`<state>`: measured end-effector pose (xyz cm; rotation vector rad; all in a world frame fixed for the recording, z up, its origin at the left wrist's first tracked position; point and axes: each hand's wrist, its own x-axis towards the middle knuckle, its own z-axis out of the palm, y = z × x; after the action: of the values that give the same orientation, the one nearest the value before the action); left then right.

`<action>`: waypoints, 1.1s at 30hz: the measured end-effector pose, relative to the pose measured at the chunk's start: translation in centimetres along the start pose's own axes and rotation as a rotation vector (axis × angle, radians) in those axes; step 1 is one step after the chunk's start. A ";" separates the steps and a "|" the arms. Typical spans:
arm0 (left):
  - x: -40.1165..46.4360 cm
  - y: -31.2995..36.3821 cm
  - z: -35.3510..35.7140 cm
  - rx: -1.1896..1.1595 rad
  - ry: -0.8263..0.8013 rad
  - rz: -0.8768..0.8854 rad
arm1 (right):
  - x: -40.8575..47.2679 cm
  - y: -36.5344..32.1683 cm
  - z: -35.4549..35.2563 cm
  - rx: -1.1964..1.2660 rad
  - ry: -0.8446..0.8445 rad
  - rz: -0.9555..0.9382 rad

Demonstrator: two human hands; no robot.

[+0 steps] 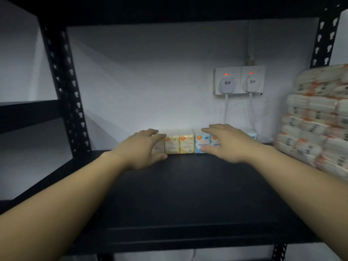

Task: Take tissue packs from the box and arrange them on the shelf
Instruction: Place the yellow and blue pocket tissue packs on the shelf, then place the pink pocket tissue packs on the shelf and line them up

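Right at the back of the black shelf (180, 194), a row of small tissue packs (179, 144) stands against the wall, yellow ones beside blue ones. The left hand (143, 149) cups the row's left end with fingers spread, while the right hand (224, 143) lies open over the blue packs. A tall stack of wrapped tissue bundles (318, 117) fills the right side.

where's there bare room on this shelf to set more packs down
The whole front of the shelf board is bare, from the row of small packs at the back wall forward to the shelf's edge. The back is crowded: left hand and right hand are on that row. The stacked packs fill the right end.
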<state>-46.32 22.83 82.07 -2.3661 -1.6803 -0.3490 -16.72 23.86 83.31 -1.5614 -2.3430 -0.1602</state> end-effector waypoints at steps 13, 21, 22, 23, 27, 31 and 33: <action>-23.3 5.5 0.9 -0.117 0.154 -0.068 | -18.0 -15.7 5.9 0.148 0.244 -0.149; -34.7 4.8 9.2 -0.233 0.197 -0.085 | -26.8 -20.8 17.3 0.297 0.244 -0.192; -35.6 4.5 10.6 -0.241 0.167 -0.111 | -27.5 -21.0 18.9 0.291 0.191 -0.169; -36.5 4.2 12.1 -0.251 0.134 -0.140 | -28.1 -21.0 20.5 0.288 0.140 -0.148; -40.1 3.4 19.0 -0.305 -0.024 -0.238 | -30.4 -20.9 27.4 0.282 -0.025 -0.077; -44.7 3.2 27.3 -0.377 -0.220 -0.327 | -34.5 -20.5 35.5 0.292 -0.207 -0.011; -47.0 3.4 31.5 -0.426 -0.288 -0.367 | -37.1 -20.3 39.6 0.319 -0.279 0.035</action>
<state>-55.97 -10.48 37.27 -2.4734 -2.3952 -0.4878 -30.22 -6.21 35.71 -1.5423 -2.3915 0.4459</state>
